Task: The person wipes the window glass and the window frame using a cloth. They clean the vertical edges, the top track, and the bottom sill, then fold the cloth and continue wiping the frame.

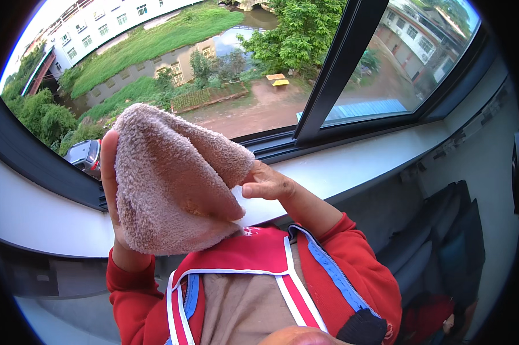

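A folded greyish-brown plush cloth is raised before my chest, in front of the window. My left hand supports it from behind on the left; a finger and the base of the hand show along its edge, the rest being hidden. At the cloth's right corner, my right hand pinches the fabric, its fingertips partly covered. A deep fold runs down the middle of the cloth. Below and behind it lies the white window sill.
A black window frame with a sliding track borders the sill. Dark cushion-like things lean at the right. Someone in a red garment is partly visible at lower right. Outside are a waterway, trees and a parked car.
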Motion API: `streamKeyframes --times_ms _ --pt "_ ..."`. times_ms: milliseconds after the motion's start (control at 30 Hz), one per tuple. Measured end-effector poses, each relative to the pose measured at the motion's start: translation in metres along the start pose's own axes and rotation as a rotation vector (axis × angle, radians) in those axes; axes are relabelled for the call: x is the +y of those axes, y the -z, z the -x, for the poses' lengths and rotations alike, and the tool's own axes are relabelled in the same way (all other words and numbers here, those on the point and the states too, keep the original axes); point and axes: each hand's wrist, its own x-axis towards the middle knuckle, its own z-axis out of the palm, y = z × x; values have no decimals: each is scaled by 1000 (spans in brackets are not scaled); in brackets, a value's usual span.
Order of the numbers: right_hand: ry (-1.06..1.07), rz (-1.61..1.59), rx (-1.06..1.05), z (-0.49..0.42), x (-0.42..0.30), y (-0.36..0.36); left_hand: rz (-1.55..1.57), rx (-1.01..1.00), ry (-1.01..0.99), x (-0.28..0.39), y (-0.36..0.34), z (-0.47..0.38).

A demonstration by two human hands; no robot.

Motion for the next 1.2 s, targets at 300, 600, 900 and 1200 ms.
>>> streamKeyframes --times_ms 300,600,900,1200 --pt "-81 457 354 -6 -89 30 -82 -37 161 19 83 -28" --pt "544 995 499 -113 -195 79 -480 51 42 64 99 -158" --pt "453 868 493 -24 -157 51 -1459 -132 -534 52 92 -83" --pt "-180 553 389 116 -50 17 -931 -183 428 -13 103 56"
